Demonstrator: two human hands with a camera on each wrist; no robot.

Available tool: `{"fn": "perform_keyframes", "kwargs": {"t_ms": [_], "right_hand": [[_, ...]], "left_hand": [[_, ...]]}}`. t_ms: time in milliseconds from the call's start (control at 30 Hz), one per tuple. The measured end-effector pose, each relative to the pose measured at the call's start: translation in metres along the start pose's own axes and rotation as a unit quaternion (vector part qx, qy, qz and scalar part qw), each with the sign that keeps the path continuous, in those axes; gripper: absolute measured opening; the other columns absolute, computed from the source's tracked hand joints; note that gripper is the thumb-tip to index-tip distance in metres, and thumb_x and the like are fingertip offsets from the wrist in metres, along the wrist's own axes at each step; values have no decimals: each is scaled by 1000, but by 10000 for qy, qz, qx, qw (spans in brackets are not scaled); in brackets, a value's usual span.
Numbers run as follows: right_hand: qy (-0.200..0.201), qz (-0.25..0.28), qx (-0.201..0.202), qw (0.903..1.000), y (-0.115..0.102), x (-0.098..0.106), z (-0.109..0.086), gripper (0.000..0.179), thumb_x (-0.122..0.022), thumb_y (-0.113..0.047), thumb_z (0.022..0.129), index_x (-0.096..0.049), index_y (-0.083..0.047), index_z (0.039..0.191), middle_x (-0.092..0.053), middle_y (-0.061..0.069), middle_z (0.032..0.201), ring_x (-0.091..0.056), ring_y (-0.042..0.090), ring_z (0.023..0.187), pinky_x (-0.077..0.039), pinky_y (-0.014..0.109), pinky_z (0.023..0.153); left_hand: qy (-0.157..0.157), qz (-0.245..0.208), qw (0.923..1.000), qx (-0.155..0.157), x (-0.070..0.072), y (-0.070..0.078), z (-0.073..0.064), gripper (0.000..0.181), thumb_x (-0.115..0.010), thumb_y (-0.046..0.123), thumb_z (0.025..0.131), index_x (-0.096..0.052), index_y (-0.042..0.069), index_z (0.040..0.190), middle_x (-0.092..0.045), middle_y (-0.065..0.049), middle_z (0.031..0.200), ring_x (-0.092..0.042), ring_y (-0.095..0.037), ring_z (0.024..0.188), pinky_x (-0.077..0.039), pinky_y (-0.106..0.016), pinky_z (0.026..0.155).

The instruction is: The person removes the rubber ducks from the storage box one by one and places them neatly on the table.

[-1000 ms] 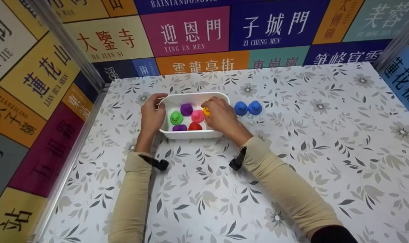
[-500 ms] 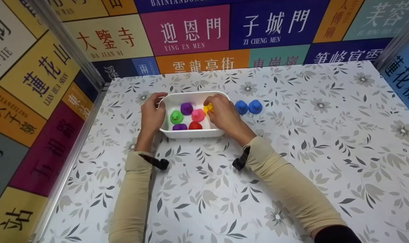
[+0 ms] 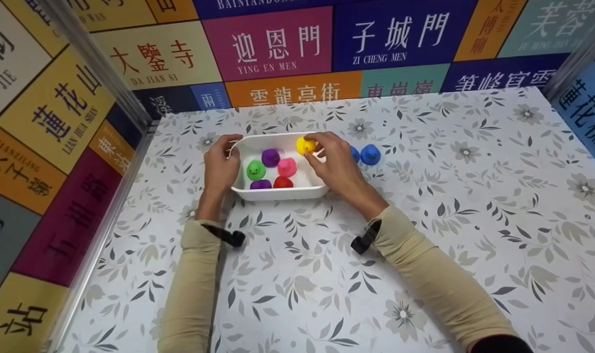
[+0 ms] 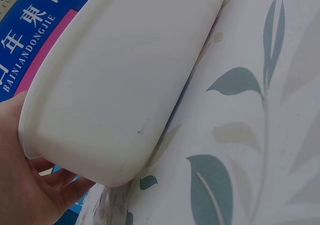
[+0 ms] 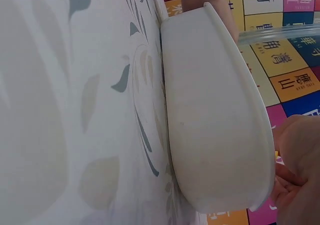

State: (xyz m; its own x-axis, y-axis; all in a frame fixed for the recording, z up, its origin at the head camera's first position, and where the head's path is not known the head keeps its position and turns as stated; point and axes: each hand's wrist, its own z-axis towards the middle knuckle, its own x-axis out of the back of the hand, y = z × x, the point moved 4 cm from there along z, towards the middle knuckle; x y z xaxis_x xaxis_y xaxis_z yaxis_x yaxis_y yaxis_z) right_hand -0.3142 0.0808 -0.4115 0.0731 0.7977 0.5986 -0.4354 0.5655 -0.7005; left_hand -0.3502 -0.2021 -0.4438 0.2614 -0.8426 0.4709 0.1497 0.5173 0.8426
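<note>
A white plastic box [image 3: 282,195] stands on the table with small rubber ducks inside. My left hand [image 3: 221,164] grips its left end; in the left wrist view the thumb is at the rim and the fingers curl along the outside. Between thumb and fingers, my right hand [image 3: 339,162] pinches a yellow rubber duck [image 3: 304,145] over the box's back right corner. Inside lie a green duck [image 3: 256,170], a pink duck [image 3: 287,167], a purple duck [image 3: 271,158], a second purple shape [image 3: 261,185] and a red one [image 3: 283,183], both partly hidden by the front wall.
Right of the box sit two blue ducks; the right one [image 3: 370,154] shows fully, the left one [image 3: 355,153] is partly behind my right hand. A flower-patterned cloth [image 3: 287,284] covers the table. Panels with large lettering [image 3: 272,44] rise behind and on both sides.
My right hand has lifted the yellow duck from the box floor up to the rim's height, moving back and slightly right. The left hand and the box stay put.
</note>
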Motion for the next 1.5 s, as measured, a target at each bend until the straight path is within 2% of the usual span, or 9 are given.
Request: {"fn": "perform_keyframes", "kwargs": {"t_ms": [267, 467, 767, 933, 1033, 1200, 1400, 1500], "right_hand": [[338, 80, 261, 9991, 6, 19, -8, 37, -78, -9, 99, -73, -5, 135, -73, 15, 130, -71, 32, 107, -63, 43, 91], [662, 32, 169, 9977, 17, 42, -10, 36, -78, -11, 99, -73, -8, 135, -72, 12, 129, -71, 30, 108, -63, 45, 92], [1117, -320, -196, 9930, 44, 87, -15, 39, -79, -17, 100, -72, -12, 137, -71, 9, 132, -71, 21, 108, -63, 32, 90], [1140, -446, -337, 9919, 62, 101, -23, 38, -78, -17, 100, -72, -12, 137, -71, 9, 130, -70, 20, 107, -56, 14, 86], [1103, -470, -411, 9919, 72, 107, -28, 38, -78, -16, 100, -72, -12, 137, -71, 9, 130, -70, 20, 107, -52, 10, 84], [1002, -537, -570, 9919, 87, 114, -33, 39, -78, -14, 99, -72, -12, 138, -71, 9, 131, -70, 23, 108, -52, 11, 85], [871, -698, -549, 9922, 100, 122, -39, 38, -77, -13, 99, -73, -10, 137, -72, 11, 131, -70, 27, 107, -58, 24, 87], [821, -705, -559, 9926, 105, 125, -40, 38, -76, -11, 99, -73, -9, 136, -72, 14, 130, -71, 28, 106, -56, 21, 84]], "left_hand": [[19, -20, 10000, 26, 0, 1, -1, 34, -57, 3, 104, -74, 10, 133, -78, -14, 130, -73, -27, 116, -54, -39, 100], [35, 10, 10000, 23, -1, 1, -1, 34, -56, 4, 105, -73, 10, 134, -78, -15, 130, -74, -28, 117, -54, -40, 100], [1, 46, 10000, 62, -2, 1, 0, 34, -56, 5, 105, -73, 10, 134, -78, -15, 130, -74, -28, 115, -55, -41, 101], [1, 5, 10000, 27, -2, 0, -1, 34, -56, 5, 105, -73, 10, 134, -78, -16, 130, -74, -29, 115, -55, -42, 100], [4, -50, 10000, -7, -2, 1, -2, 33, -56, 4, 105, -73, 9, 134, -78, -16, 129, -74, -29, 116, -56, -42, 100], [0, -60, 10000, -4, -2, 0, -2, 34, -56, 4, 105, -73, 9, 134, -78, -16, 130, -74, -28, 117, -56, -41, 101], [-24, 7, 10000, 80, -2, -1, -1, 35, -55, 4, 105, -72, 10, 135, -77, -16, 132, -74, -29, 118, -56, -41, 103], [-27, -5, 10000, 82, -1, 0, 0, 36, -54, 3, 105, -72, 9, 135, -77, -16, 132, -74, -30, 120, -55, -42, 103]]}}
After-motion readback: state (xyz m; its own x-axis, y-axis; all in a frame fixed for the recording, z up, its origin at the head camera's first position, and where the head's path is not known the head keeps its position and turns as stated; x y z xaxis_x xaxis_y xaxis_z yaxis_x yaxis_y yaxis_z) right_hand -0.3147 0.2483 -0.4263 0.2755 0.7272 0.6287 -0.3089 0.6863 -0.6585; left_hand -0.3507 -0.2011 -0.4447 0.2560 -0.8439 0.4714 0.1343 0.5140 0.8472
